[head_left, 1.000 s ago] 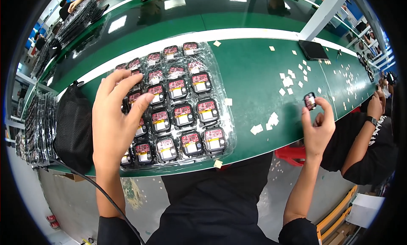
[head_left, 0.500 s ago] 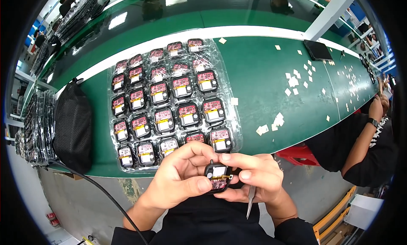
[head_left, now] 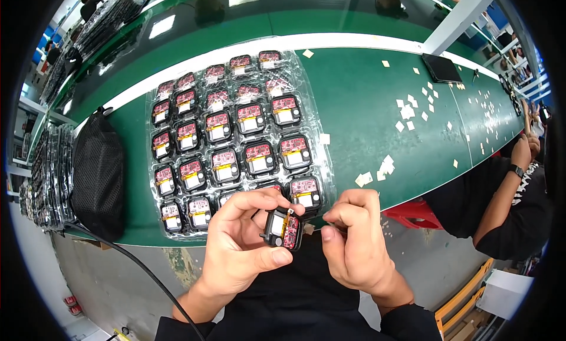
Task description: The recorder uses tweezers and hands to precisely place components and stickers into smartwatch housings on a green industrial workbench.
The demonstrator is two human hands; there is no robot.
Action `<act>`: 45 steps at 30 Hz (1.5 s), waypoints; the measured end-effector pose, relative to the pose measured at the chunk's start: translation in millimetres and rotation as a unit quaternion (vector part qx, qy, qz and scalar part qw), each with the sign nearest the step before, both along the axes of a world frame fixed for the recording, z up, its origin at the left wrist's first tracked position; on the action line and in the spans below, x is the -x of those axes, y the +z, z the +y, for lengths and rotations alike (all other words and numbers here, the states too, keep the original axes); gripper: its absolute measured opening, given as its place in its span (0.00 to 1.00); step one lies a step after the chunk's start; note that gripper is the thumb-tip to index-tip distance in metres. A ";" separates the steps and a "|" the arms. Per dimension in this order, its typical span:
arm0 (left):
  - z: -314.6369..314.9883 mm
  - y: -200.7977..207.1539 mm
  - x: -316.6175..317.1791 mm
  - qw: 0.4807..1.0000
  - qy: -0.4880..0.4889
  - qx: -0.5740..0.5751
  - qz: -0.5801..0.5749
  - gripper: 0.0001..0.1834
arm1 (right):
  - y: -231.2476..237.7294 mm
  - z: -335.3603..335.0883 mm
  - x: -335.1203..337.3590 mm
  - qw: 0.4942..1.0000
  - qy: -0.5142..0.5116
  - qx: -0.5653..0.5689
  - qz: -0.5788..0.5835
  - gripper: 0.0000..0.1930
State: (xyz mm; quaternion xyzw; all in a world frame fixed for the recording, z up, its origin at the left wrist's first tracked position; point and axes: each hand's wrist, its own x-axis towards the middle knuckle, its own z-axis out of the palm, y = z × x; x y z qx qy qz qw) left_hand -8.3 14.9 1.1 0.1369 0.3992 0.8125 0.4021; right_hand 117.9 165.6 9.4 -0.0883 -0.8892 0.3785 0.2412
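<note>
My left hand (head_left: 244,241) holds a small black watch-like case (head_left: 285,228) between thumb and fingers, tilted over the table's front edge. Inside its open face are a red circuit board, a pale block and a yellow strip. Just to the right, my right hand (head_left: 356,246) is closed, its fingers curled and thumb bent. What it grips is hidden. A tiny pale piece (head_left: 308,228) shows between the case and my right fingertips; I cannot tell if it is held. Beyond my hands lies a clear plastic tray (head_left: 321,164) with rows of similar cases (head_left: 257,157).
Pale paper squares (head_left: 386,167) lie scattered over the green table (head_left: 354,105). A black mesh bag (head_left: 97,176) with a cable stands at left, beside stacked trays (head_left: 50,176). A dark flat device (head_left: 442,68) rests far right. At right, another person's arm (head_left: 501,193) reaches to the table.
The case has turned in my left hand and moved slightly left and up. My right hand has come off it, moved right and curled; the tweezers seen in it before no longer show.
</note>
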 end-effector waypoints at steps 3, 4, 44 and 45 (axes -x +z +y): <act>-0.4 -4.4 -0.2 1.000 -0.011 -0.020 0.015 0.33 | -1.0 1.6 1.8 0.995 0.008 -0.095 0.024 0.24; -0.8 -5.6 -0.4 0.999 -0.022 -0.041 0.020 0.32 | -7.2 2.1 3.8 0.994 0.004 -0.100 0.052 0.24; -3.7 -2.5 -7.2 0.999 -0.004 -0.031 0.019 0.31 | -21.4 -4.6 -6.0 0.959 -0.060 -0.237 0.141 0.14; -3.5 -2.7 -7.1 0.999 -0.004 -0.029 0.025 0.31 | -21.3 -4.3 -6.4 0.958 -0.060 -0.242 0.139 0.14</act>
